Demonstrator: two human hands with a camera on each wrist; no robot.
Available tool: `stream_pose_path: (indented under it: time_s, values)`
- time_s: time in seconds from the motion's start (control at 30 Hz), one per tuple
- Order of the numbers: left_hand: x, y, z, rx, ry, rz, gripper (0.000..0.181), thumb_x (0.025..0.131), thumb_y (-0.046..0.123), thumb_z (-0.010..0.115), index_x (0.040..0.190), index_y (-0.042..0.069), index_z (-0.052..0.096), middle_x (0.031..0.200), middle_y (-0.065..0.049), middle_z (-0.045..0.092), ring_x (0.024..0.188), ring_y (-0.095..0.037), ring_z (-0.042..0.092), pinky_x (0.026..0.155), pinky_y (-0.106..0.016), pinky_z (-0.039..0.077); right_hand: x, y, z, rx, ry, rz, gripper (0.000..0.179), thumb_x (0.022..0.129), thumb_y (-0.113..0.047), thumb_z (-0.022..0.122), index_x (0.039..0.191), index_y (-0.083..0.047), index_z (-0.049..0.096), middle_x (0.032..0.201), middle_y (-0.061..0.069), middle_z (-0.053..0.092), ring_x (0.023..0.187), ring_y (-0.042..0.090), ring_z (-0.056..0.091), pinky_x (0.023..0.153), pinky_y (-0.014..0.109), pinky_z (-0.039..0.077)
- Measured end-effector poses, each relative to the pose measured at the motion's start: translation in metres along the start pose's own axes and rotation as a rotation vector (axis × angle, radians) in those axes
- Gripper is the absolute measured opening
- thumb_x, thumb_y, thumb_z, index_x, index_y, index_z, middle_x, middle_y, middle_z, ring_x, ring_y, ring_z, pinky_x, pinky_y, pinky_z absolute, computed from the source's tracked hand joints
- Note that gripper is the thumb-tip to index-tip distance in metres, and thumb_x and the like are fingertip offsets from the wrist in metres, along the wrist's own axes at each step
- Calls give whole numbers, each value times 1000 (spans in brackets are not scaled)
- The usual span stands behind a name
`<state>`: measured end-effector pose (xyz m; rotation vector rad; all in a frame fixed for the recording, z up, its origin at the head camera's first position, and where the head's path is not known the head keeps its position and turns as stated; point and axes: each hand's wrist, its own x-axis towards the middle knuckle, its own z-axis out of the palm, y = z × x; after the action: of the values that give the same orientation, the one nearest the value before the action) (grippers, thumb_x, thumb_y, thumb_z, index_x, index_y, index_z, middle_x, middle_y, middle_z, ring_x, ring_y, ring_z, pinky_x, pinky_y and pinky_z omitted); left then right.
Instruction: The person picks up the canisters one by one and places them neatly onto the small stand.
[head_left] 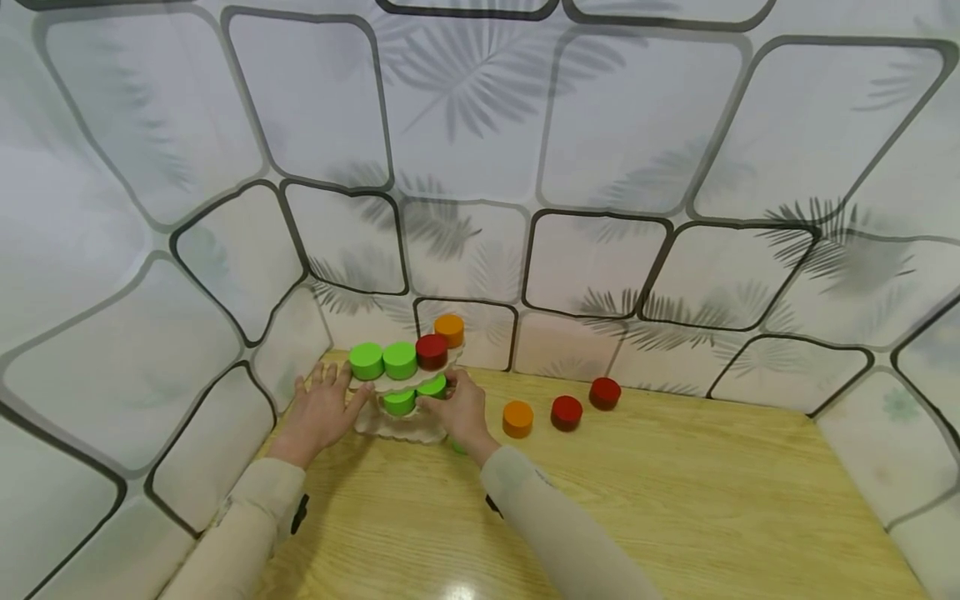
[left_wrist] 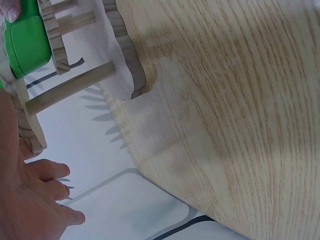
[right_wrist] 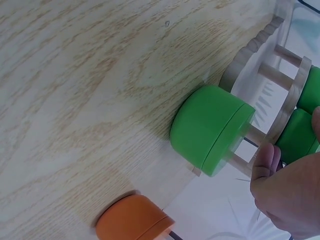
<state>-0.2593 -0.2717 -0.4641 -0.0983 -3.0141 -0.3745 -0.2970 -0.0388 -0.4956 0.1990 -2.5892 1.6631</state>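
From my seat I see the stand [head_left: 397,429] left of the frame's middle, below halfway. The right hand [head_left: 467,408] pinches a green block [head_left: 432,386] on the middle shelf between thumb and fingers; a side pinch makes sense to me, since the shelf above leaves little room. The left hand [head_left: 321,408] is at the stand's left side, fingers spread, thumb at the top shelf; I guess that stops it from sliding. Right of the stand, an orange block [head_left: 517,419] and two red blocks [head_left: 566,412] sit on the tabletop [head_left: 660,500], which is yellow wood with a shiny spot at the bottom of the frame. White walls [head_left: 472,158] with gray leaves and rounded boxes fill the top.
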Motion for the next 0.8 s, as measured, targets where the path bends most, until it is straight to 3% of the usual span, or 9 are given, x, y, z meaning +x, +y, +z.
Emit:
stream_pose_path:
  time_s: [0.37, 0.8]
  values:
    - [1, 0, 0, -7, -5, -1, 81, 113, 57, 29, 161, -8, 32, 160, -41, 35, 154, -61, 21, 118, -82, 15, 1, 0, 1, 7, 28, -22, 54, 83, -21, 92, 127, -4, 65, 111, 10, 75, 96, 17, 69, 82, 29, 60]
    - [0, -1, 0, -15, -2, 0, 81, 113, 57, 30, 161, -8, 33, 159, -42, 36, 154, -61, 21, 118, -83, 16, 1, -2, 4, -16, 50, 1, 54, 83, -23, 93, 125, -5, 64, 114, 9, 73, 104, 20, 68, 90, 36, 60]
